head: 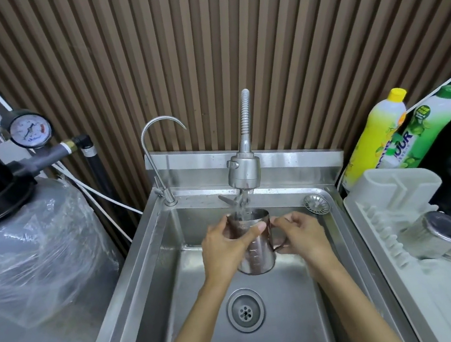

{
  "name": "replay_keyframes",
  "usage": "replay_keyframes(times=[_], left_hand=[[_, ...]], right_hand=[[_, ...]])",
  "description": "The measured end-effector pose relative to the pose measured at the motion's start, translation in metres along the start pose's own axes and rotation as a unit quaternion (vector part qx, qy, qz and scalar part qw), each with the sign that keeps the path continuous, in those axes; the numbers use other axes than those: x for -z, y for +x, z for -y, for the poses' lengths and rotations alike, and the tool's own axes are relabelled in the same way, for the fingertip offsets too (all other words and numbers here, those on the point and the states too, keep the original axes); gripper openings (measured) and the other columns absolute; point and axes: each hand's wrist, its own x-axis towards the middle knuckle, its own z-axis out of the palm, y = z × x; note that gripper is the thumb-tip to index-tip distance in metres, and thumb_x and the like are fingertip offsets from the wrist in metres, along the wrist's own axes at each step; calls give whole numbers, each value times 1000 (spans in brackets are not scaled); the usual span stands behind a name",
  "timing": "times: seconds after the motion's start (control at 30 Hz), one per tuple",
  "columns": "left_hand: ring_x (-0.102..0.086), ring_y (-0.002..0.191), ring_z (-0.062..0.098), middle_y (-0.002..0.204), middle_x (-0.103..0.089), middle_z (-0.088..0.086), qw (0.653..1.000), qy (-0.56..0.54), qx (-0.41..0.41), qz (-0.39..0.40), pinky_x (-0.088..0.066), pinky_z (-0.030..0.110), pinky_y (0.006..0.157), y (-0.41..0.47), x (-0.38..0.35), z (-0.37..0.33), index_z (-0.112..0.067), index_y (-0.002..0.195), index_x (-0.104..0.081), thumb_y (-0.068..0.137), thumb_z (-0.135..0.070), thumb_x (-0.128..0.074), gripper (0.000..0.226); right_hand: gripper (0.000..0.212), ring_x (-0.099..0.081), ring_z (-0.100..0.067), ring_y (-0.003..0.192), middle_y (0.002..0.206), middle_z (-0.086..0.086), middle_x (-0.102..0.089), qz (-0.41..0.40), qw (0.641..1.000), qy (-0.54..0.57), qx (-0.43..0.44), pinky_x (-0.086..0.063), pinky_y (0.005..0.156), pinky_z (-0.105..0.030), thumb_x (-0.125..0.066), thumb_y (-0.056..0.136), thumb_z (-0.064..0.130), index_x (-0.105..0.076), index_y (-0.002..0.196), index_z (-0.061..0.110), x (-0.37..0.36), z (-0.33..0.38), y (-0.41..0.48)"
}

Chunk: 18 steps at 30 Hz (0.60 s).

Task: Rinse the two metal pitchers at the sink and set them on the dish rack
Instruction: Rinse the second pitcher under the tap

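Observation:
A metal pitcher is held upright over the steel sink, under the spray faucet, and water runs into its mouth. My left hand wraps around its body, thumb across the front. My right hand grips its handle on the right side. A second metal pitcher lies on its side on the white dish rack to the right of the sink, its base turned towards me.
A thin gooseneck tap stands at the sink's back left. A strainer lies on the back right rim. Two detergent bottles stand behind the rack. A plastic-wrapped grey tank with a pressure gauge fills the left.

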Motion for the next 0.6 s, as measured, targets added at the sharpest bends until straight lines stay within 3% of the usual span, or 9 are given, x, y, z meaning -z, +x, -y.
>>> replay_keyframes(times=[0.1,0.17,0.23,0.27,0.33,0.4,0.5,0.6], left_hand=[[-69,103,16,97,-76,-3,984,-134,43,105,-48,17,79,8,-3,8,-21,100,-71,57,-34,-84,47],[-67,103,17,101,-74,-1,978,-171,35,115,-49,13,79,13,-6,5,-15,112,-65,60,-10,-84,55],[-65,107,17,108,-71,-1,981,-183,1,69,-50,18,87,17,-8,-2,-17,119,-60,55,-4,-84,69],[-62,109,16,114,-68,-1,984,-170,-30,38,-49,21,92,18,-7,-7,-17,121,-58,53,-3,-85,74],[-54,109,11,119,-56,-7,990,-108,-87,-9,-44,13,91,15,-2,-17,-18,130,-51,53,-4,-86,85],[-47,111,9,115,-47,-10,990,-29,-130,-38,-39,14,92,9,3,-22,-17,136,-47,52,-15,-88,93],[-50,104,10,104,-49,-8,989,31,-120,-80,-41,25,96,-1,8,-15,-22,127,-57,48,-39,-88,87],[-62,87,10,92,-64,-4,995,13,-64,-70,-46,18,78,-4,9,3,-28,96,-69,47,-52,-83,57]], right_hand=[[22,-64,-26,78,78,-6,-69,-24,981,-157,108,-50,78,-38,-64,79,25,-54,60,19,6,10,1],[22,-66,-16,86,93,5,-69,4,984,-102,144,-51,80,-25,-62,83,13,-54,64,22,7,15,1],[16,-64,-2,92,100,13,-67,34,990,4,133,-46,80,-9,-58,85,4,-55,70,9,6,14,4],[15,-63,1,95,104,12,-66,60,990,63,114,-45,84,-10,-57,86,4,-53,71,7,5,11,5],[22,-63,-11,100,107,-1,-67,120,973,188,53,-46,93,-25,-54,88,5,-48,67,10,-1,-1,7],[23,-65,-20,90,90,-7,-69,158,951,266,-20,-49,89,-32,-52,89,9,-48,66,11,-5,-10,6],[17,-66,-25,74,70,-10,-67,146,964,215,-59,-55,78,-34,-57,88,14,-56,71,9,-6,-10,2],[17,-60,-27,68,69,-15,-63,73,994,82,-30,-55,69,-40,-64,82,15,-56,67,10,-4,1,4]])
